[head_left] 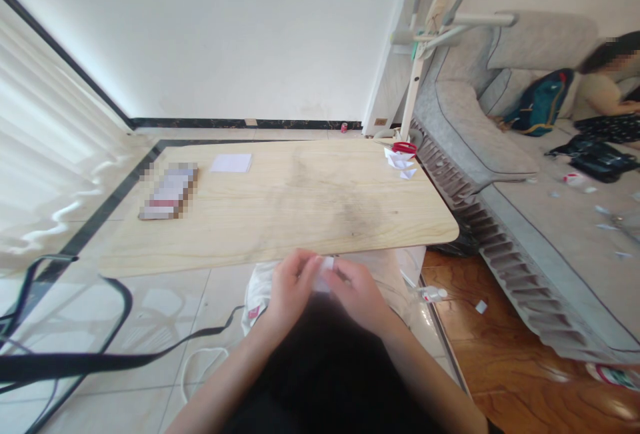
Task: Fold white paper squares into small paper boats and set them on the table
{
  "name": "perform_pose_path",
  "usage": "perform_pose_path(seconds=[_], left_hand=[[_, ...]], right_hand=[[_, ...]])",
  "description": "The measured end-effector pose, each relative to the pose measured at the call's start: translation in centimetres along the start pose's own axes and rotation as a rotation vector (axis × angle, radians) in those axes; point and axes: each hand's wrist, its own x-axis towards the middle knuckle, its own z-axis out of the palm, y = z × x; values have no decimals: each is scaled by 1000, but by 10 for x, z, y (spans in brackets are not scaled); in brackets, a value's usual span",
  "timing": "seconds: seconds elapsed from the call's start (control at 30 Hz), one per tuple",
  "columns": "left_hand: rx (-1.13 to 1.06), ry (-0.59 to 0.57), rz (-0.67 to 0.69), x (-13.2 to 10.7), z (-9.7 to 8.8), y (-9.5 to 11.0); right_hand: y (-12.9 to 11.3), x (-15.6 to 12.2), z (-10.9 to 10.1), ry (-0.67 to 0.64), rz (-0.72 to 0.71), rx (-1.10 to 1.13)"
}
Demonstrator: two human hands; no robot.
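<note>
My left hand (pixel 291 282) and my right hand (pixel 357 290) meet just below the near edge of the wooden table (pixel 300 201). Both pinch a small white piece of paper (pixel 326 273) between their fingers. The paper is mostly hidden by the fingers. Under my hands lies a white plastic bag (pixel 257 291) on the floor. My dark clothing fills the bottom of the view.
On the table lie a flat box (pixel 169 191), a stack of white paper (pixel 231 163), folded white paper pieces (pixel 401 163) and a red ring (pixel 404 148). A grey sofa (pixel 500 154) with another person (pixel 607 87) stands right. Black straps (pixel 75 347) cross the floor left.
</note>
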Motion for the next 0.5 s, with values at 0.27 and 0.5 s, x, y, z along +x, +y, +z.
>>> perform_pose_path(seconds=[0.27,0.5], left_hand=[[-26,21,-14,-2,1,0],[-100,-95,-60,-3,2,-1]], right_hand=[[3,0,3,48,-9,-8],[6,3,0,223,-2,97]])
